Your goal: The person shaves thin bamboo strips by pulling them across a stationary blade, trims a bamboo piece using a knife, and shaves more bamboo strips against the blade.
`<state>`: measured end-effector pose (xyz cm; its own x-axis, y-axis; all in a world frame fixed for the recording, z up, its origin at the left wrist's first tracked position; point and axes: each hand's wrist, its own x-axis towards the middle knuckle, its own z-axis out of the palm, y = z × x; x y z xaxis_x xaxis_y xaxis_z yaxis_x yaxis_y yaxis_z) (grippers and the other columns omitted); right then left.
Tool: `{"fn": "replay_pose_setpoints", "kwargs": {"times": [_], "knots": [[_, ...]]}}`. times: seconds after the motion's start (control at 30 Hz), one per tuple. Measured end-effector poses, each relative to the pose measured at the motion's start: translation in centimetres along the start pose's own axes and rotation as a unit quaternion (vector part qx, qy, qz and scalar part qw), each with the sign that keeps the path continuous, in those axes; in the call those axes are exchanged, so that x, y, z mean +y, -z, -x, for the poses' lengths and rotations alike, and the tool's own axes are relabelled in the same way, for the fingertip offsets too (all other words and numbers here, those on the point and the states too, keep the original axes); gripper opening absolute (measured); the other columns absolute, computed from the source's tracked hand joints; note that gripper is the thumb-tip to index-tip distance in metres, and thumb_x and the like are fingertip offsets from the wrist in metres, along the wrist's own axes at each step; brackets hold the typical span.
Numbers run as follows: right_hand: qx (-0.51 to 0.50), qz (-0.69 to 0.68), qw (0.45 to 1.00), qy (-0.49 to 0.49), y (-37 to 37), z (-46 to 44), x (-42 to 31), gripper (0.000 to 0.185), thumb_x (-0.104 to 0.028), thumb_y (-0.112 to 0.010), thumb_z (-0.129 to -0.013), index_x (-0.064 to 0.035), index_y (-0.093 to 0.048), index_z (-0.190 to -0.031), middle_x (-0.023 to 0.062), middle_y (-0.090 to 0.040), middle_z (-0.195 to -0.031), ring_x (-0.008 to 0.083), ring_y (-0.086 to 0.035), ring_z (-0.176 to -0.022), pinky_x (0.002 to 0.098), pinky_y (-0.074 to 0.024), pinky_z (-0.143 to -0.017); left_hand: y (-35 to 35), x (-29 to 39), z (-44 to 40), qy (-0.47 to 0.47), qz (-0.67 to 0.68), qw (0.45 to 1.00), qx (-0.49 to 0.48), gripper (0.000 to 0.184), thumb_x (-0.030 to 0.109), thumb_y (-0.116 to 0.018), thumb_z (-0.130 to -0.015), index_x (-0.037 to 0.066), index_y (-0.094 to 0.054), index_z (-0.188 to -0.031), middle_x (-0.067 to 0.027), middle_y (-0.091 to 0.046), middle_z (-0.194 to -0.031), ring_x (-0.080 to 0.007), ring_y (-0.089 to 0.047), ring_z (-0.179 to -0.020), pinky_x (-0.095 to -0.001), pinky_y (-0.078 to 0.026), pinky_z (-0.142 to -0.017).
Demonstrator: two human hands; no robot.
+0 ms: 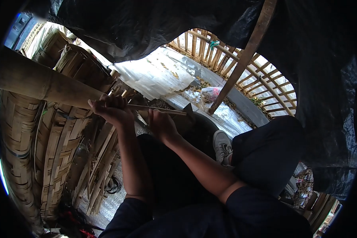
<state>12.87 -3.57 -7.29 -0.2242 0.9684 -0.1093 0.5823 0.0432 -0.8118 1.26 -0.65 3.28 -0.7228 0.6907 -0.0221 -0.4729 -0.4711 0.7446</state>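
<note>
My left hand (114, 110) is closed around a thin bamboo strip (174, 112), close to the end of a thick bamboo pole (63, 89). The strip runs rightward past my right hand (162, 125), which is closed in a fist just below it. What sits inside that fist is hidden; a greyish edge shows at its left side, too dark to name. A dark wedge-shaped piece (189, 113) lies at the strip's far end.
Woven bamboo panels (18, 146) stand at the left, with loose bamboo slats (101, 170) beside them. Black plastic sheeting (158, 23) hangs overhead. A slanted wooden post (244, 57) stands before a bamboo lattice fence (265, 87). My shoe (223, 146) is below the hands.
</note>
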Motion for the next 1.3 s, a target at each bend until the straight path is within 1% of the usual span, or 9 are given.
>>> {"fn": "replay_pose_setpoints", "kwargs": {"times": [0.2, 0.37, 0.5, 0.73, 0.9, 1.0, 1.1, 1.2, 1.3], "knots": [[0.011, 0.014, 1.000, 0.010, -1.3, 0.4, 1.7, 0.042, -0.030, -0.038, -0.097, 0.0016, -0.058, -0.078, 0.0261, -0.061, -0.067, 0.0417, -0.063, -0.067, 0.0495, -0.0521, -0.061, 0.5, 0.5, -0.6, -0.015, -0.020, 0.998, 0.055, 0.057, 0.058, -0.028, -0.092, 0.016, -0.023, -0.055, 0.0031, -0.015, -0.046, -0.0092, -0.011, -0.039, -0.0267, -0.011, -0.039], [0.003, 0.013, 1.000, -0.006, 0.8, 0.8, -3.6, 0.040, -0.029, -0.038, -0.097, 0.0011, -0.057, -0.079, 0.0246, -0.062, -0.068, 0.0396, -0.064, -0.068, 0.0479, -0.0535, -0.061, 1.1, 0.1, -0.4, 0.000, 0.004, 1.000, -0.009, 0.057, 0.058, -0.029, -0.092, 0.016, -0.023, -0.055, 0.0030, -0.015, -0.046, -0.0096, -0.011, -0.039, -0.0272, -0.012, -0.039], [0.020, 0.020, 0.999, -0.028, -0.7, 0.2, 3.8, 0.039, -0.027, -0.038, -0.096, 0.0016, -0.057, -0.080, 0.0257, -0.062, -0.068, 0.0415, -0.064, -0.068, 0.0482, -0.0532, -0.066, -0.1, -0.1, 0.5, 0.018, 0.010, 1.000, -0.001, 0.057, 0.058, -0.032, -0.092, 0.015, -0.025, -0.054, 0.0037, -0.015, -0.046, -0.0091, -0.011, -0.039, -0.0265, -0.012, -0.038], [0.001, -0.014, 1.000, -0.016, 2.2, 1.0, -3.4, 0.046, -0.029, -0.034, -0.097, 0.0015, -0.059, -0.073, 0.0260, -0.061, -0.067, 0.0417, -0.064, -0.068, 0.0487, -0.0530, -0.065, -0.1, -0.1, 0.6, 0.027, 0.032, 0.999, -0.013, 0.057, 0.059, -0.033, -0.090, 0.015, -0.027, -0.054, 0.0044, -0.015, -0.045, -0.0089, -0.011, -0.039, -0.0267, -0.011, -0.038], [0.003, 0.032, 0.996, -0.078, 1.1, 0.4, 5.3, 0.051, -0.030, -0.030, -0.098, 0.0021, -0.061, -0.073, 0.0271, -0.062, -0.069, 0.0425, -0.064, -0.072, 0.0504, -0.0522, -0.069, 0.4, -0.1, 0.5, 0.018, 0.028, 0.999, -0.020, 0.057, 0.059, -0.034, -0.090, 0.016, -0.027, -0.054, 0.0046, -0.014, -0.045, -0.0090, -0.011, -0.039, -0.0268, -0.012, -0.038], [-0.014, 0.043, 0.994, -0.103, 0.7, -0.2, 5.0, 0.051, -0.030, -0.030, -0.097, 0.0030, -0.062, -0.075, 0.0272, -0.063, -0.073, 0.0437, -0.063, -0.075, 0.0500, -0.0518, -0.071, 1.4, -0.1, -0.4, 0.027, 0.032, 0.998, -0.053, 0.057, 0.058, -0.035, -0.090, 0.015, -0.027, -0.054, 0.0039, -0.015, -0.046, -0.0090, -0.012, -0.039, -0.0269, -0.013, -0.038], [-0.039, -0.043, 0.998, 0.011, 3.4, 0.6, -3.3, 0.049, -0.030, -0.032, -0.097, 0.0026, -0.061, -0.077, 0.0295, -0.061, -0.076, 0.0431, -0.063, -0.076, 0.0502, -0.0514, -0.072, 0.2, -0.1, 0.1, 0.008, 0.018, 1.000, -0.003, 0.056, 0.056, -0.033, -0.090, 0.016, -0.025, -0.053, 0.0040, -0.015, -0.046, -0.0090, -0.011, -0.039, -0.0267, -0.012, -0.038], [-0.022, -0.035, 0.999, 0.026, 3.4, 0.8, -3.2, 0.048, -0.030, -0.032, -0.097, 0.0027, -0.061, -0.079, 0.0295, -0.061, -0.076, 0.0431, -0.062, -0.076, 0.0500, -0.0512, -0.073, 0.3, -0.3, 0.1, 0.016, 0.029, 0.999, -0.023, 0.055, 0.056, -0.032, -0.090, 0.017, -0.024, -0.052, 0.0041, -0.013, -0.045, -0.0089, -0.010, -0.038, -0.0266, -0.011, -0.038], [-0.043, 0.034, 0.993, -0.101, -0.3, -0.2, 8.0, 0.047, -0.031, -0.031, -0.097, 0.0029, -0.062, -0.084, 0.0266, -0.064, -0.079, 0.0423, -0.063, -0.079, 0.0497, -0.0505, -0.076, 0.7, 0.0, -0.3, 0.021, 0.018, 1.000, -0.013, 0.055, 0.057, -0.032, -0.090, 0.017, -0.024, -0.052, 0.0040, -0.013, -0.044, -0.0090, -0.009, -0.038, -0.0266, -0.011, -0.038]]}}
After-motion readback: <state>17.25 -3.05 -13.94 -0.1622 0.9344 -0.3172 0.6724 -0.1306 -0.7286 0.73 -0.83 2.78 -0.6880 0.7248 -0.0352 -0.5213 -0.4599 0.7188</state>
